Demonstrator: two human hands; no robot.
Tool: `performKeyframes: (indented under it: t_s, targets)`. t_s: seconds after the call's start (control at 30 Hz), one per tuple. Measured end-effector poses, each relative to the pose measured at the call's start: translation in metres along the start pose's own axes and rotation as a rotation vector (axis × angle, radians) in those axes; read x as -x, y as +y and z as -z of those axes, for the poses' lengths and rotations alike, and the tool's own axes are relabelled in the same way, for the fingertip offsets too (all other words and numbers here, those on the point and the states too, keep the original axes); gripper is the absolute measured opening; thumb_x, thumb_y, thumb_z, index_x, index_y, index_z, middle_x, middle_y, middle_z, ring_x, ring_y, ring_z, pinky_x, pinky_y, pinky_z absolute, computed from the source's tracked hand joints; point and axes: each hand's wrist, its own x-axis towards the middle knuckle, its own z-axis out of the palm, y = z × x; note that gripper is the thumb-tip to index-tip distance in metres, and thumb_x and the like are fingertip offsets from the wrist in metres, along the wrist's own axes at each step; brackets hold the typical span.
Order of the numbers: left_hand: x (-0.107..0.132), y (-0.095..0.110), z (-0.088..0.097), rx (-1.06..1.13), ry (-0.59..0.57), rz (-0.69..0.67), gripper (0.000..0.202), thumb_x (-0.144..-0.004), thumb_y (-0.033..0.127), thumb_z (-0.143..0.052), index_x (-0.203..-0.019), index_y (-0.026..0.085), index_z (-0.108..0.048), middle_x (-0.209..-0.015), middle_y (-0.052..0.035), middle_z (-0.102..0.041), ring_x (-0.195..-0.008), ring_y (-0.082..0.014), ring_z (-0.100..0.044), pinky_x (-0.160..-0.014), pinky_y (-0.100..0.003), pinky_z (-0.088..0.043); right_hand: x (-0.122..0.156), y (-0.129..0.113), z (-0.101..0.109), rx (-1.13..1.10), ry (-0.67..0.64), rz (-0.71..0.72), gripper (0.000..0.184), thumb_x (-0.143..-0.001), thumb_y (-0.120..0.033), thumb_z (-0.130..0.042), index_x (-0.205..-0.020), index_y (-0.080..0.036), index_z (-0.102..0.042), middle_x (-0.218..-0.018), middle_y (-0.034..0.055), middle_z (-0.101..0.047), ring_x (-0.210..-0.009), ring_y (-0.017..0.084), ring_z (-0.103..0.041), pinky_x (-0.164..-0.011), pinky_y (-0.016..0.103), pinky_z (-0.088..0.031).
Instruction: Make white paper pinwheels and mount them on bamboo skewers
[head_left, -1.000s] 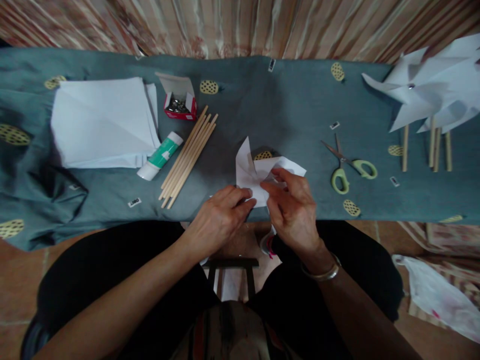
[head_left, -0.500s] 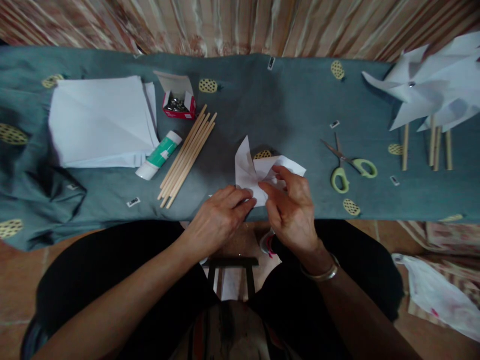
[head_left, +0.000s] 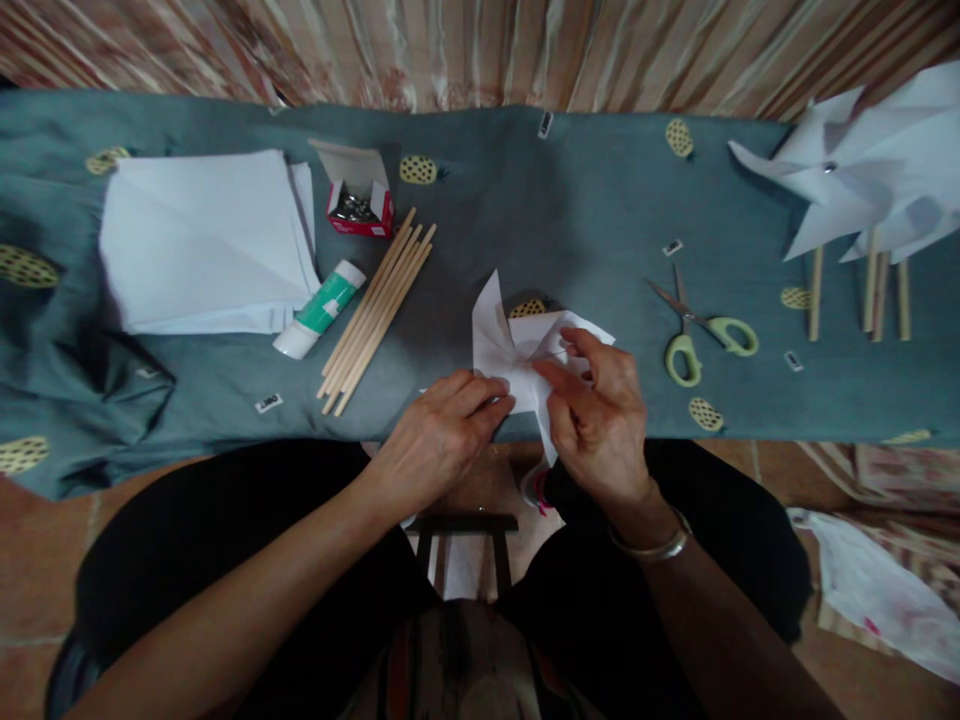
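Observation:
A white paper pinwheel point(head_left: 487, 340) with folded blades lies at the table's front edge, one pointed blade standing up at its left. My left hand point(head_left: 442, 430) is closed at the lower left of the paper, thumb and fingers pinching its edge. Over the right side, my right hand point(head_left: 600, 410) has its fingers bent around the paper, the index fingertip near the centre. A lower blade sticks out past the table edge beside my right thumb. My right hand hides part of the right-hand blades.
Green-handled scissors point(head_left: 694, 325) lie open on the right. Finished pinwheels point(head_left: 847, 180) on sticks rest at the far right. To the left are wooden sticks point(head_left: 379, 310), a glue stick point(head_left: 319, 310), a red box of metal pins point(head_left: 360, 210) and a paper stack point(head_left: 202, 245).
My right hand has shifted a little right, away from the pinwheel's centre, and the lower blade now shows below it. My left hand stays in place on the paper.

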Motion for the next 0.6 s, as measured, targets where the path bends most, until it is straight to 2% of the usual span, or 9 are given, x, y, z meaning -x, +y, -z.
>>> performKeyframes:
  t_s: [0.23, 0.43, 0.6]
  targets:
    - [-0.001, 0.001, 0.001, -0.011, -0.011, 0.006, 0.022, -0.093, 0.015, -0.050, -0.111, 0.011, -0.063, -0.108, -0.0109, -0.067, -0.095, -0.0197, -0.061, -0.081, -0.035, -0.055, 0.001, -0.005, -0.003, 0.022, -0.030, 0.042, 0.044, -0.086, -0.009, -0.047, -0.120, -0.034, -0.062, -0.133, 0.0045, -0.051, -0.120, 0.030, -0.052, -0.091, 0.049, -0.050]
    - [-0.001, 0.001, 0.001, -0.002, 0.000, -0.005, 0.022, -0.093, 0.014, -0.050, -0.110, 0.009, -0.063, -0.108, -0.0110, -0.067, -0.094, -0.0196, -0.060, -0.082, -0.035, -0.056, 0.000, -0.003, -0.006, 0.084, -0.039, 0.107, 0.037, -0.087, -0.010, -0.046, -0.116, -0.026, -0.063, -0.133, 0.0096, -0.051, -0.118, 0.029, -0.052, -0.093, 0.048, -0.050]
    - [-0.001, 0.001, 0.002, -0.015, -0.020, 0.003, 0.023, -0.094, 0.015, -0.048, -0.111, 0.010, -0.062, -0.110, -0.0114, -0.066, -0.094, -0.0195, -0.060, -0.081, -0.035, -0.056, 0.005, -0.001, -0.011, 0.050, -0.047, 0.064, 0.044, -0.090, -0.013, -0.044, -0.127, -0.033, -0.056, -0.140, 0.0047, -0.047, -0.127, 0.029, -0.047, -0.103, 0.051, -0.042]
